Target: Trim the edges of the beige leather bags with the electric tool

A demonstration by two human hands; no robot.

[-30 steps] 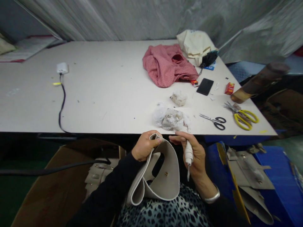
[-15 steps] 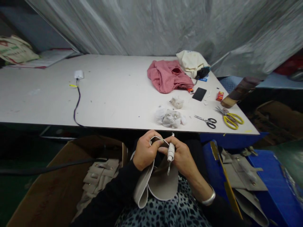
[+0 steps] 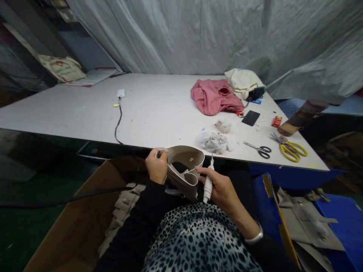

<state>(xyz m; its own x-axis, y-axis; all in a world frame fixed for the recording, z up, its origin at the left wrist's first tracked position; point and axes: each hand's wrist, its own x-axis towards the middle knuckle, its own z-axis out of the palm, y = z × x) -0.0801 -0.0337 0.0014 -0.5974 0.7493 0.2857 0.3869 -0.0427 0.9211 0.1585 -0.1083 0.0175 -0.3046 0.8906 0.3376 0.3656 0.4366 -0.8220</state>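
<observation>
A beige bag [image 3: 183,155] of stiff, leather-like material stands open over my lap, its mouth facing up, with a folded curl at its near right edge. My left hand [image 3: 157,165] is closed on the bag's left rim. In my right hand [image 3: 222,189] is a slim tool [image 3: 208,183] with a white-wrapped handle and a thin pointed metal end towards the table. My right fingertips also reach the bag's right edge; whether they pinch it is hard to tell.
Black scissors [image 3: 259,150], yellow-handled snips [image 3: 292,151], crumpled plastic [image 3: 215,142] and pink cloth [image 3: 212,96] lie on the white table [image 3: 159,113]. A cardboard box [image 3: 70,215] with beige pieces stands left; more beige pieces [image 3: 307,215] lie on blue boxes at right.
My left hand has moved left along the bag's rim, and the bag now gapes open, lifted and turned. The tool has tilted in my right hand. The view has shifted left.
</observation>
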